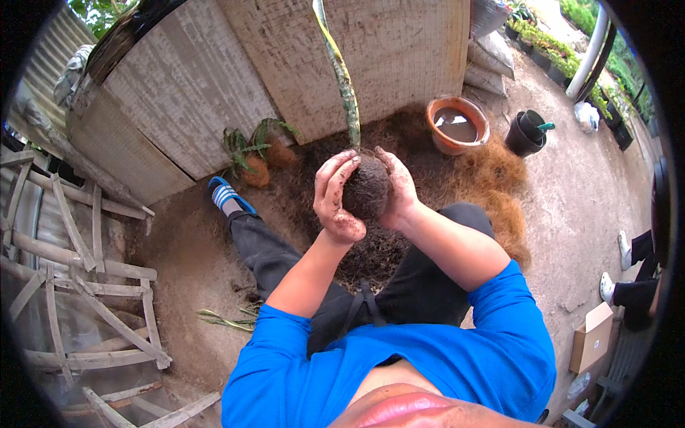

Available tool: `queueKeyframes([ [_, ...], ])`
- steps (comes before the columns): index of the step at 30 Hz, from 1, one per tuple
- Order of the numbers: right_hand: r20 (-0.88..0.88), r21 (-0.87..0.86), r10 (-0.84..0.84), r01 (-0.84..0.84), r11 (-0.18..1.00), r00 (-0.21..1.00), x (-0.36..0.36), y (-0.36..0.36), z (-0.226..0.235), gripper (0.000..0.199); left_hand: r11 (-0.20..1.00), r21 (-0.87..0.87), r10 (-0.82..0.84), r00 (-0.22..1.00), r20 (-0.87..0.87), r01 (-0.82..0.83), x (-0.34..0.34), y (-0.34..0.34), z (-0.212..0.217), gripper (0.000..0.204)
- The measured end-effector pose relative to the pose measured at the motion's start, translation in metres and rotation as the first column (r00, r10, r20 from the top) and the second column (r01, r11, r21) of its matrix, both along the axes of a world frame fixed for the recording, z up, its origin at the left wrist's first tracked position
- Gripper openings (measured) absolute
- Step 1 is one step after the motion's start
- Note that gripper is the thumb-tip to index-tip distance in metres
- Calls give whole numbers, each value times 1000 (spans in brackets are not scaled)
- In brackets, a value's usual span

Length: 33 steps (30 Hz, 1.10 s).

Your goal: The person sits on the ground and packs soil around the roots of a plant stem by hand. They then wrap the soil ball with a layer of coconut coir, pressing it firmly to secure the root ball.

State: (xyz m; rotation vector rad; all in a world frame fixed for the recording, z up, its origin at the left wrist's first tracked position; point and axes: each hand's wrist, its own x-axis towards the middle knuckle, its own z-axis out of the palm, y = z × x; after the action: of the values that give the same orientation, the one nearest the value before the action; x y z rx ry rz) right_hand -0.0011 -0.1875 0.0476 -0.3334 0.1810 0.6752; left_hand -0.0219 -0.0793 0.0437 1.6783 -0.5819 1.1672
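Observation:
Between my two soil-covered palms sits a dark, round ball of soil (367, 188). A single tall, mottled snake plant leaf (344, 82) with a yellow edge rises from its top. My left hand (335, 197) curves around the ball's left side, and my right hand (397, 187) presses on its right side. Both hands hold it above a heap of dark, fibrous soil (367, 260) lying between my legs. To the right of the heap are loose mats of brown coconut fibre (496, 167).
An orange basin (457, 126) of murky water and black pots (526, 133) stand at the right. Two fibre-wrapped balls (255, 172) with ferns lean near the board wall (193, 82). Cut leaves (225, 320) lie by my left leg, beside wooden frames (100, 285). Another person's feet (607, 287) are far right, near a cardboard box (591, 338).

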Motion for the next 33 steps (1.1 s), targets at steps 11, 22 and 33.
queueKeyframes([
  [11,9,-57,-16,16,998,1000,3,-6,13,34,973,-175,-171,977,-125,148,10,-3,-12,69],
  [22,27,-102,-69,72,992,997,2,-4,1,29,988,-123,-116,982,-151,98,5,-4,-12,76],
  [33,86,-119,-62,72,990,994,-1,-7,14,32,963,270,40,979,-200,16,1,6,16,71],
])
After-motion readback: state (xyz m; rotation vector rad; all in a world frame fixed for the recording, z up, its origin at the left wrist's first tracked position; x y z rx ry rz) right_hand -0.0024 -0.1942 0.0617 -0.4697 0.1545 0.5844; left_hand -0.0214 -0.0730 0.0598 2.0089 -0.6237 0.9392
